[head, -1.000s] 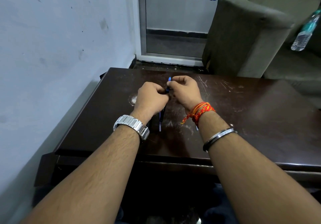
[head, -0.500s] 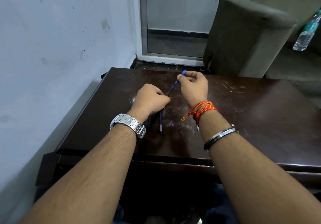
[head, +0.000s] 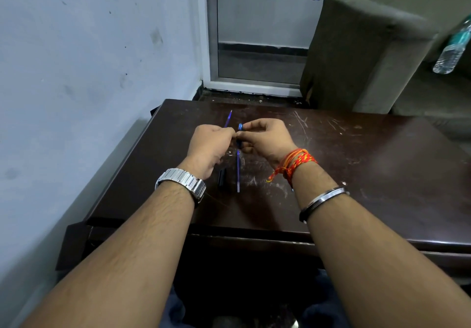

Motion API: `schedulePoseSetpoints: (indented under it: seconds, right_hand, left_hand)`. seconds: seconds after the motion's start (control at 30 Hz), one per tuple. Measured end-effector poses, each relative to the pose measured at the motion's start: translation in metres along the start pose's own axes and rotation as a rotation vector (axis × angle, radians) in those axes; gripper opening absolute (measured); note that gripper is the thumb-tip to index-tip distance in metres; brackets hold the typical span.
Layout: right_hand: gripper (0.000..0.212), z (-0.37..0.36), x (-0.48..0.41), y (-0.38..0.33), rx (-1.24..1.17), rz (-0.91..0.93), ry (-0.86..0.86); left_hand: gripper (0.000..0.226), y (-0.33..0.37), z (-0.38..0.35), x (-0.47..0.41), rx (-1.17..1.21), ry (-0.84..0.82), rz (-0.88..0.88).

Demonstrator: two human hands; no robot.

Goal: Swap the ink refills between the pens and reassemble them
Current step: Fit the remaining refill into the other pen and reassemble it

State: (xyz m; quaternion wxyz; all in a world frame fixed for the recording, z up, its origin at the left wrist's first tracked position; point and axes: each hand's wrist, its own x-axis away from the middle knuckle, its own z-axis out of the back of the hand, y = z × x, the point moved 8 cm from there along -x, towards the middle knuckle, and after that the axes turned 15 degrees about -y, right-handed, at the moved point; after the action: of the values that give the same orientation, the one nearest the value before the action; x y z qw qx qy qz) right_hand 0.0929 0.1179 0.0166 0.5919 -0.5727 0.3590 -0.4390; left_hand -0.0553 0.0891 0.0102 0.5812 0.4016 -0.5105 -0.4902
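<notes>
Mid-swap. Our left hand (head: 209, 146) pinches a blue refill (head: 228, 119), tip angled up and away. Our right hand (head: 265, 136) grips a blue pen piece (head: 239, 127) just beside it; we can't tell if it's a barrel or a cap. A second refill (head: 238, 172) and a black part (head: 222, 178) lie on the table (head: 369, 164) below our hands, side by side, slightly apart.

Risks:
- The refill is thin and could flex or miss the bore if it goes in off-axis.
- Both refills look blue, so they're easy to mix up and return to the same pen.
- Loose parts could roll off if our wrists nudge them.
</notes>
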Motion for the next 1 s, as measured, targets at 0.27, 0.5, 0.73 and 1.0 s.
schedulePoseSetpoints:
  seconds: [0.27, 0.5, 0.73, 1.0]
  right_hand:
    - [0.021, -0.012, 0.006, 0.0, 0.094, -0.042, -0.158]
    - [0.012, 0.02, 0.006, 0.003, 0.179, -0.141, 0.077]
    - [0.008, 0.059, 0.021, 0.01, 0.794, -0.421, 0.236]
    - [0.026, 0.066, 0.029, 0.012, 0.838, -0.414, 0.313]
  left_hand:
    - [0.02, -0.009, 0.004, -0.005, 0.02, -0.008, 0.02]
    - [0.021, -0.021, 0.028, 0.003, -0.375, 0.11, 0.211]
    - [0.028, -0.03, 0.026, 0.007, -0.53, 0.063, 0.324]
    - [0.01, -0.032, 0.021, 0.007, -0.653, 0.034, 0.342]
